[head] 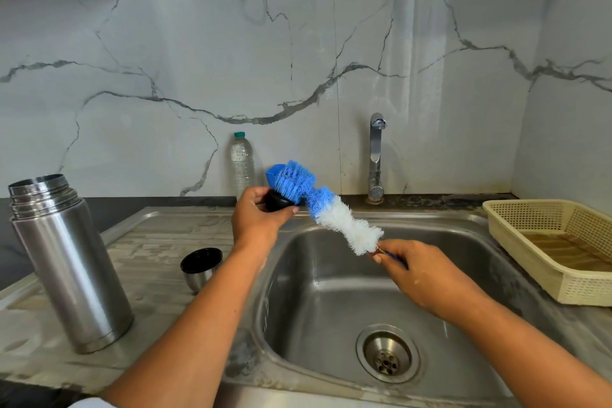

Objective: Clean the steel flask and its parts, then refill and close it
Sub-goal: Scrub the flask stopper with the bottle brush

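Our right hand [414, 272] pinches the brush [334, 212] handle; our left hand [256, 219] grips the black stopper [277, 201] against its bristles.

Cream basket [583, 285] beside sink [331, 291], tap [376, 156] behind

Home kitchen: steel sink [331, 291] with drain, chrome tap [376, 156] at the back, marble-look wall panels [165, 60], plastic dish basket [543, 219] on the surface beside the sink.
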`<state>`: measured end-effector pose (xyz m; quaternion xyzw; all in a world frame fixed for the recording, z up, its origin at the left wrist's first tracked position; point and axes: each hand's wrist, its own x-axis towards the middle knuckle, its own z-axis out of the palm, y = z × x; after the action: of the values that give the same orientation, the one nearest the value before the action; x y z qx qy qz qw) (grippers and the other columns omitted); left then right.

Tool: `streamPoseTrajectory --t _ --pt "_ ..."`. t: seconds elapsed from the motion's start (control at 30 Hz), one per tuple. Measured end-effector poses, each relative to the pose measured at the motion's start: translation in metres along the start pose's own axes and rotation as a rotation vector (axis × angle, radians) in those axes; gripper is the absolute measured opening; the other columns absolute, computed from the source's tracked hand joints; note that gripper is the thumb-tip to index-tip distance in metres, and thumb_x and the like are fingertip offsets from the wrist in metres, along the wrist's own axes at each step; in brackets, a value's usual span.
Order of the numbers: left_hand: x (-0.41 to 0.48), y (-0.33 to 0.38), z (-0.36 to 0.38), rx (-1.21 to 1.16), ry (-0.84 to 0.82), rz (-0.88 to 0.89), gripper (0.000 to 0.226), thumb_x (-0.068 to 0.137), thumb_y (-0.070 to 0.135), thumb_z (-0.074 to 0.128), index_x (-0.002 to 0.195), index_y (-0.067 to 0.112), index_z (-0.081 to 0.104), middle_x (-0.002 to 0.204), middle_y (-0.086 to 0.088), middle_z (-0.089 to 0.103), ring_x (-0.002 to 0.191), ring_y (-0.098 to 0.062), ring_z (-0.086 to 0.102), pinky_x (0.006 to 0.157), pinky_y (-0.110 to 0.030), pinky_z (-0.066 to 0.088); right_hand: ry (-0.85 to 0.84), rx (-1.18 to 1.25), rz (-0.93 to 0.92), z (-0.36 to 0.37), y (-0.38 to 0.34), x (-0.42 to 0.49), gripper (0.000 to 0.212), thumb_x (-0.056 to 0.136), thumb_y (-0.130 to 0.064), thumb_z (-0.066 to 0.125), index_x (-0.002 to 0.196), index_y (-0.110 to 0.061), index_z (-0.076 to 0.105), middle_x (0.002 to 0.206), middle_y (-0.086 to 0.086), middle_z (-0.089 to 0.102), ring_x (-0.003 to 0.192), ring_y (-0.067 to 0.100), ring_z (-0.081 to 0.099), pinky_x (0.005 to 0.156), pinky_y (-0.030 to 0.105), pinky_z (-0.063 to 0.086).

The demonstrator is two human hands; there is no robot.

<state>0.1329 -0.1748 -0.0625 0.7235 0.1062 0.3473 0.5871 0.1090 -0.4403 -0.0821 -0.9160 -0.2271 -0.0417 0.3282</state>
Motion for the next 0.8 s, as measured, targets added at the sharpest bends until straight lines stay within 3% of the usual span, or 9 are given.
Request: streamPoseTrajectory --t 0.07,0.13,0.23,0.43,0.6,0.8 --pt "-0.004 -0.001 0.008 0.067 -0.047 0.03 0.056 0.068 0.007 0.095 0.109 0.019 0.059 0.099 0.011 0.064 0.089 0.0 0.061 0.072 -0.006 0.044 0.014 0.007 0.013 0.004 -0.003 0.002 0.018 0.105 -0.036 0.05 0.108 -0.037 0.068 0.079 -0.005 0.067 0.067 0.011 0.06 0.064 0.027 0.049" --pt "-0.001 0.003 0.008 0.071 0.014 0.021 0.056 0.067 0.009 0.095 0.108 0.02 0.058 0.099 0.009 0.065 0.088 -0.004 0.063 0.076 -0.008 0.047 0.026 0.003 0.033 0.002 -0.004 0.002 0.021 0.105 -0.036 0.05 0.114 -0.032 0.069 0.085 -0.002 0.07 0.073 0.015 0.064 0.071 0.034 0.055" --pt "0.007 0.003 -0.002 0.109 0.17 0.027 0.057 0.066 0.016 0.097 0.107 0.022 0.058 0.106 -0.002 0.069 0.097 -0.021 0.068 0.088 -0.031 0.055 0.015 -0.037 0.051 -0.002 0.001 -0.002 0.022 0.105 -0.037 0.049 0.117 -0.034 0.068 0.095 -0.003 0.073 0.083 0.016 0.068 0.079 0.036 0.057" --pt "0.001 -0.002 0.008 0.22 0.083 0.068 0.051 0.067 0.021 0.096 0.104 0.025 0.06 0.11 -0.006 0.068 0.099 -0.025 0.068 0.088 -0.043 0.06 0.081 -0.042 0.031 0.007 -0.01 -0.001 0.023 0.105 -0.034 0.049 0.116 -0.026 0.068 0.085 0.0 0.071 0.071 0.021 0.066 0.068 0.038 0.054" --pt "0.008 0.0 -0.002 0.216 0.123 0.014 0.045 0.07 0.025 0.094 0.105 0.021 0.066 0.103 -0.003 0.07 0.095 -0.023 0.069 0.082 -0.03 0.055 0.094 -0.055 0.036 0.0 -0.003 -0.006 0.021 0.105 -0.036 0.05 0.115 -0.034 0.068 0.09 -0.002 0.073 0.078 0.017 0.068 0.073 0.037 0.057" --pt "0.002 0.003 0.003 0.175 0.084 -0.002 0.041 0.072 0.03 0.094 0.096 0.024 0.062 0.091 0.005 0.068 0.081 -0.012 0.065 0.061 -0.016 0.044 0.138 -0.046 0.01 0.004 -0.007 -0.004 0.021 0.105 -0.035 0.049 0.111 -0.027 0.069 0.079 0.0 0.07 0.067 0.018 0.064 0.063 0.035 0.052"
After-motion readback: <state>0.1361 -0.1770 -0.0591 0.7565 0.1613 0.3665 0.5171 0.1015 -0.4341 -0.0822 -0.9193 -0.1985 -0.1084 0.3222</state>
